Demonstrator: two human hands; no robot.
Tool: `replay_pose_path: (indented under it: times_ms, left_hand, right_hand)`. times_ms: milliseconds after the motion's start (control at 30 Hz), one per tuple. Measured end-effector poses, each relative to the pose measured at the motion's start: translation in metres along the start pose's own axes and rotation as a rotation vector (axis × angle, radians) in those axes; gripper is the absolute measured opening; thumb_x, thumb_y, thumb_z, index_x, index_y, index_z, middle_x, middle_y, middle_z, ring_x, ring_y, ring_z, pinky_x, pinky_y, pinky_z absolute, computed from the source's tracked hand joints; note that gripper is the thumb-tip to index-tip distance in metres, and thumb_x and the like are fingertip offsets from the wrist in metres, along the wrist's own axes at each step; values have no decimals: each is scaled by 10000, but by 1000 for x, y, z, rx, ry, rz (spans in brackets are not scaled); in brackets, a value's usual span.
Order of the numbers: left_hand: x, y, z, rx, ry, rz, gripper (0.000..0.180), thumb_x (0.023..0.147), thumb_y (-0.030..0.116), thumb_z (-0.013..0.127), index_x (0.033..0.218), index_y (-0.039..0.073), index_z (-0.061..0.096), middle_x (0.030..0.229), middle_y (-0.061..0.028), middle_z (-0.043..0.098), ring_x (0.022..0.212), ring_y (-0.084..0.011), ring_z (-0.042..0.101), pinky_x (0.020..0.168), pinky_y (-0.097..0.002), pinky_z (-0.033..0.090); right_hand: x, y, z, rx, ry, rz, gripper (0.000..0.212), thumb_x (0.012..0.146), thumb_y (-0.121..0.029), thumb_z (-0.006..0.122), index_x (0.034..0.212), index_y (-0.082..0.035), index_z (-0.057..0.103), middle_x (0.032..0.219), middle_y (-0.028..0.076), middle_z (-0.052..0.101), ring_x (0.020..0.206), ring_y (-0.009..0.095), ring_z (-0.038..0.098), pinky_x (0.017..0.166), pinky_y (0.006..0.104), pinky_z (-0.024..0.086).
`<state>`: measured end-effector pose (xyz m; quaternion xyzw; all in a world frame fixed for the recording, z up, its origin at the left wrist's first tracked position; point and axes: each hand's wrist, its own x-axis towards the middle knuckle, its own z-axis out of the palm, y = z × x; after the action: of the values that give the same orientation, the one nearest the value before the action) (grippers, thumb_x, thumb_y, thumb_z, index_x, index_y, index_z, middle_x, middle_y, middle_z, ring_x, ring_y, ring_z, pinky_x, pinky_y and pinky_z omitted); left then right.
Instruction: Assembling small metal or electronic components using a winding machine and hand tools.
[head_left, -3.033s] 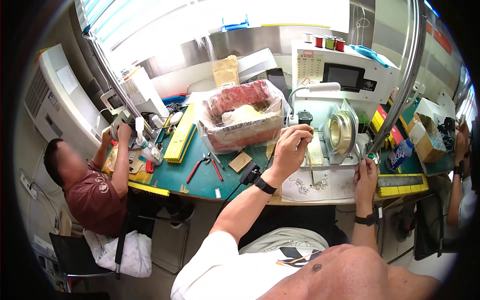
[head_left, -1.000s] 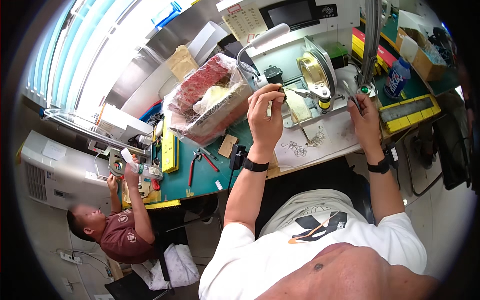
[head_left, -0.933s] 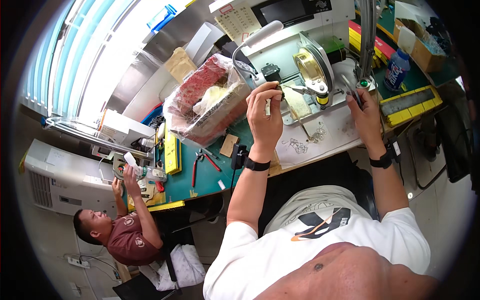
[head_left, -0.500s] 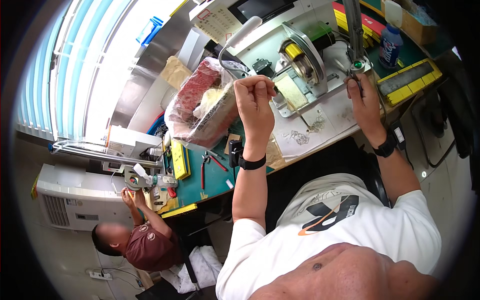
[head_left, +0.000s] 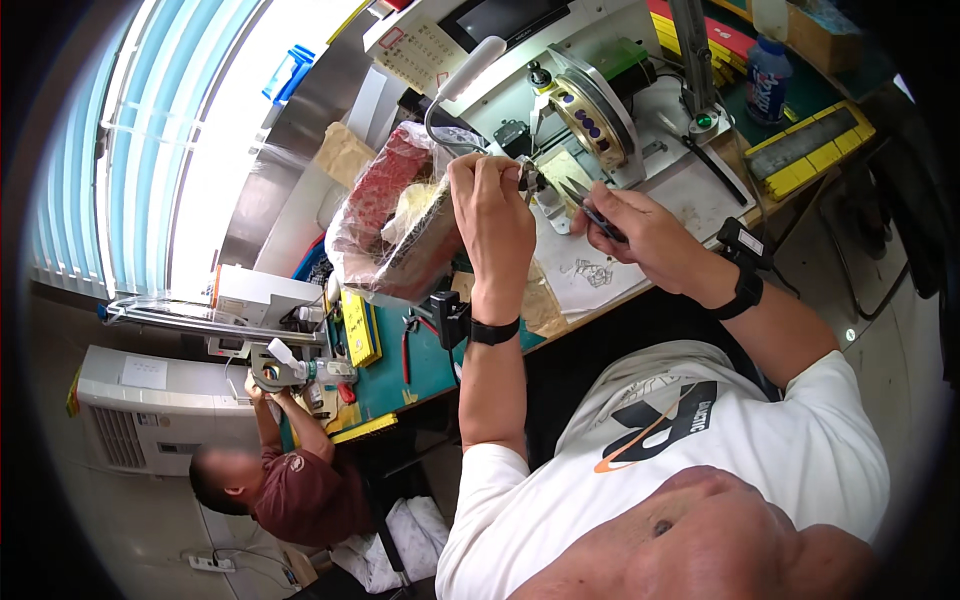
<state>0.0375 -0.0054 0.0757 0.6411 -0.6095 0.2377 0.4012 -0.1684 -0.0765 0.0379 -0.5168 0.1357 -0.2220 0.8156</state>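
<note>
My left hand [head_left: 490, 215] is raised in front of the machine, fingers pinched around something small that I cannot make out. Just to its right, my right hand [head_left: 645, 235] grips a dark-handled hand tool [head_left: 603, 218] with two pointed metal tips. Those tips stand slightly apart and point toward the left hand's fingertips. Behind both hands is a bench machine [head_left: 612, 105] with a round gold-coloured drum carrying dark purple spots. Below the hands, a small heap of thin silvery pieces [head_left: 592, 272] lies on a white sheet [head_left: 565, 290].
A plastic-lined red box [head_left: 375, 215] stands left of my left hand. A bendable white lamp [head_left: 472, 68] arches above it. Red-handled pliers [head_left: 407, 350] lie on the green mat. Yellow-edged strips [head_left: 812, 155] and a blue bottle [head_left: 768, 85] are at right. Another person [head_left: 300, 490] works at far left.
My right hand has come left from beside the stand to my left hand, carrying the pointed tool. My left hand has turned and shifted slightly. The machine's drum shows a different side.
</note>
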Motion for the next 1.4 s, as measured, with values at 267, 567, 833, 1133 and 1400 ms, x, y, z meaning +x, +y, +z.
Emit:
replay_pose_path:
  times_ms: [267,567,833,1133,1400]
  left_hand:
    - [-19,-4,33,-325,134,-127,63,1048,-31,681,1052,26,654,1017,-112,627,971,-316,583,873,-431,493]
    - [-22,-8,40,-318,187,-78,77,1037,-29,696,1040,42,667,1016,-102,658,992,-314,595,908,-429,490]
    - [-23,-9,36,-424,194,-162,69,1078,-28,675,1049,34,673,1006,-87,659,935,-232,613,848,-369,512]
    - [-4,-78,-42,-280,550,-391,120,1158,129,697,1157,18,742,1038,-60,728,926,-163,681,843,-315,544]
    - [-4,-70,-72,-271,310,-411,363,1195,367,654,1318,37,741,1335,-124,763,1186,-185,698,966,-346,564]
  right_hand:
    - [41,15,2,379,-43,133,439,1263,-443,441,1183,-79,672,785,-49,543,556,33,380,515,228,314]
    - [58,9,7,490,-66,178,373,1253,-414,462,1101,-122,638,731,-75,492,535,42,343,482,237,275]
    - [63,11,0,465,-120,178,379,1245,-425,478,1048,-137,625,738,-88,463,568,43,342,511,245,272]
    - [-13,12,-65,-1053,413,-310,232,1060,-237,782,1176,-39,749,1046,147,733,1026,369,711,900,411,548]
    - [-14,13,-83,-1224,680,-924,167,1035,-83,785,1188,-43,732,1244,146,687,1138,333,665,960,423,544]
